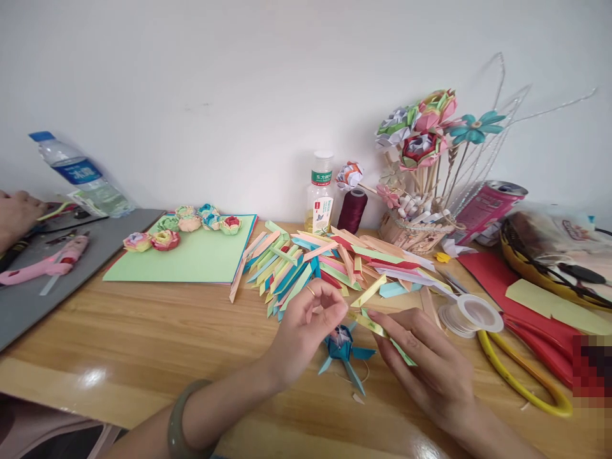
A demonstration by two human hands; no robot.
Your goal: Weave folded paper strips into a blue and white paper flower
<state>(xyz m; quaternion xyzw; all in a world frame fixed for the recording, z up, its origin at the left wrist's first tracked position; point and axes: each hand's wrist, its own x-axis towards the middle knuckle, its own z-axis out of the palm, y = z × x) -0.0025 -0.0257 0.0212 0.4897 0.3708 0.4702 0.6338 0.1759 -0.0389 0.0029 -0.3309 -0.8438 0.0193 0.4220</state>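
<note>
My right hand (425, 363) is closed on folded paper strips (375, 325), one yellow and one green, held above the table. Close to the yellow end, the thumb and fingers of my left hand (306, 331) are pinched together; what lies between them is too small to make out. Below and between both hands sits a blue folded-paper piece (340, 347) with pointed arms and a pale centre. A thin thread loops on the table beside it. Just beyond my hands spreads a heap of folded strips (296, 274) in many colours.
At right are a white spool (471, 315) and yellow-handled scissors (526, 386). Behind stand a bottle (321, 191), maroon thread (352, 210) and a basket of paper flowers (414, 233). Small paper flowers rest on green sheets (191, 264). Another person's hand (19, 213) is at far left, near a pink glue gun (52, 264).
</note>
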